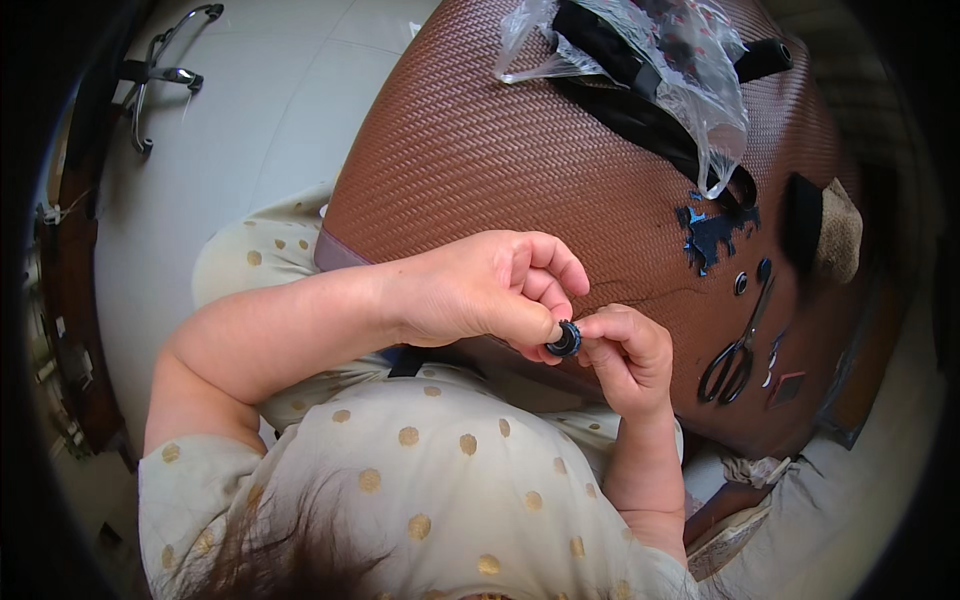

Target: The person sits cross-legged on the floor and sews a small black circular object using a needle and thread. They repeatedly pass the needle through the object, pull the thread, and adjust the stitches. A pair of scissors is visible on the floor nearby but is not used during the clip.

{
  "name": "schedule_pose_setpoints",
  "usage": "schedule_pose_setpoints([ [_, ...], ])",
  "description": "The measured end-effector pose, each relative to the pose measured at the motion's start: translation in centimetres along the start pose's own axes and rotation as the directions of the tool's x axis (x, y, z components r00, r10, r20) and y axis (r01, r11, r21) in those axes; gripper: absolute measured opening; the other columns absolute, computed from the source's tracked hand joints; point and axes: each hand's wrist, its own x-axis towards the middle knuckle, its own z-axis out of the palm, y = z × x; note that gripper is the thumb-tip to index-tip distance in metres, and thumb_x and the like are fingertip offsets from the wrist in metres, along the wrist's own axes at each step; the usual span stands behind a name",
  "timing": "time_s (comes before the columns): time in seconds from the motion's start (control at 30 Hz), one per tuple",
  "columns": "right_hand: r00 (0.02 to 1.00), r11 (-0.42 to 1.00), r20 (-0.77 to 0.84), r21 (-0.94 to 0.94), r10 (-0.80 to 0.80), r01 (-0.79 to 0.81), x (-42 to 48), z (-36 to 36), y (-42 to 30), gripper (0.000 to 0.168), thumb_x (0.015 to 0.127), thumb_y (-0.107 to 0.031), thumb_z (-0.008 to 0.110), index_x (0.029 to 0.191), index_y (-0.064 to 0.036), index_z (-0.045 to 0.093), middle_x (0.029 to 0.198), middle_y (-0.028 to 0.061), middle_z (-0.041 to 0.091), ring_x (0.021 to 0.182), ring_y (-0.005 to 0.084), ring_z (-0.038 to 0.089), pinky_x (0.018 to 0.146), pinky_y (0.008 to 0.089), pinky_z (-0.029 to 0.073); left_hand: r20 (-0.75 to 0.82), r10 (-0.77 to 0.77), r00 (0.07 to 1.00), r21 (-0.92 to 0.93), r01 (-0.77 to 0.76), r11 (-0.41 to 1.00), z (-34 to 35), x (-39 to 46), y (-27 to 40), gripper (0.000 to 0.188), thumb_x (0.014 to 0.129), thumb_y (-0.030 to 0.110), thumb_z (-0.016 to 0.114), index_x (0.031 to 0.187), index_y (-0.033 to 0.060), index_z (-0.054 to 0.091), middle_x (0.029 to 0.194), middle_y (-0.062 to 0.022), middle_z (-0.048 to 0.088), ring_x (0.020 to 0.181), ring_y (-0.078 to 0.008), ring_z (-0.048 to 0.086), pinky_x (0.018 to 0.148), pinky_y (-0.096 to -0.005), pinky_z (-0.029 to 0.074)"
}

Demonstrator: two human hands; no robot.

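My left hand (487, 292) pinches a small round black piece with a frayed blue edge (564, 339) between thumb and fingers. From the other side, the fingertips of my right hand (630, 352) grip the edge of that same piece. Both hands are held above the near edge of a brown woven-patterned surface (465, 172). To the right lie black-handled scissors (739, 364), with a small black ring-like piece (741, 283) and a small dark disc (763, 269) near the blade tips. Beyond them are cut scraps of dark blue material (712, 234).
A clear plastic bag (694, 82) with black material (637, 124) lies at the far side. At the right are a tan and black fabric piece (836, 232) and a small dark red square (787, 388). A chair base (161, 73) stands on the floor at upper left.
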Motion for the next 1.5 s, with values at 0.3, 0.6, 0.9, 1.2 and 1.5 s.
schedule_pose_setpoints([
  [0.3, 0.999, 0.992, 0.015, 0.116, 0.053, -0.054, -0.3, 0.3, 0.6, 0.013, 0.081, 0.006, 0.058, 0.091, -0.001, 0.062, 0.067, 0.0056, 0.057, 0.054, 0.0108, 0.053, 0.047, 0.0218, 0.04, -0.023, 0.017, 1.0, 0.024, -0.017, 1.0, -0.2, -0.1, -0.1, 0.035, 0.076, -0.005, 0.06, 0.106, -0.0028, 0.042, 0.085, -0.0053, 0.057, 0.077, -0.0087, 0.059, 0.076, -0.0276, 0.055],
  [0.6, 0.998, 0.999, 0.05, -0.036, -0.029, 0.031, 0.3, -0.4, -0.4, 0.014, 0.077, 0.006, 0.062, 0.088, -0.003, 0.065, 0.061, 0.0039, 0.055, 0.052, 0.012, 0.051, 0.047, 0.023, 0.038, 0.012, 0.036, 0.999, 0.005, -0.036, 0.999, 0.1, -0.2, -0.1, 0.034, 0.075, -0.005, 0.06, 0.105, -0.0028, 0.044, 0.085, -0.0071, 0.057, 0.076, -0.0111, 0.062, 0.073, -0.0244, 0.054],
  [0.9, 0.999, 0.995, 0.025, -0.091, 0.036, -0.033, 0.0, -0.7, -0.4, 0.014, 0.077, 0.005, 0.062, 0.089, -0.002, 0.065, 0.063, 0.0049, 0.056, 0.052, 0.012, 0.051, 0.048, 0.0238, 0.038, -0.016, 0.046, 0.999, 0.019, -0.046, 0.999, 0.3, 0.0, 0.1, 0.033, 0.075, -0.007, 0.06, 0.103, -0.001, 0.045, 0.085, -0.0059, 0.055, 0.077, -0.0085, 0.058, 0.073, -0.0237, 0.054],
  [1.2, 0.913, 0.941, -0.306, 0.285, 0.269, -0.182, 0.1, -1.5, -1.0, 0.013, 0.09, -0.004, 0.052, 0.101, 0.001, 0.057, 0.067, 0.0, 0.054, 0.055, 0.0049, 0.048, 0.049, 0.0178, 0.04, -0.252, 0.183, 0.95, 0.211, -0.13, 0.969, -0.2, 0.6, 0.3, 0.029, 0.077, -0.003, 0.06, 0.102, 0.0023, 0.046, 0.084, -0.0026, 0.056, 0.076, -0.0081, 0.058, 0.07, -0.0229, 0.051],
  [1.5, 0.769, 0.702, -0.63, 0.596, 0.106, 0.391, -2.2, -10.7, -3.1, 0.021, 0.096, -0.016, 0.045, 0.112, -0.005, 0.052, 0.065, -0.0019, 0.043, 0.055, 0.0062, 0.041, 0.053, 0.0226, 0.047, -0.347, 0.125, 0.93, 0.143, -0.08, 0.987, -1.4, 0.9, 0.3, 0.028, 0.078, -0.003, 0.059, 0.103, 0.0026, 0.047, 0.084, -0.0041, 0.059, 0.075, -0.0128, 0.062, 0.069, -0.0254, 0.054],
])
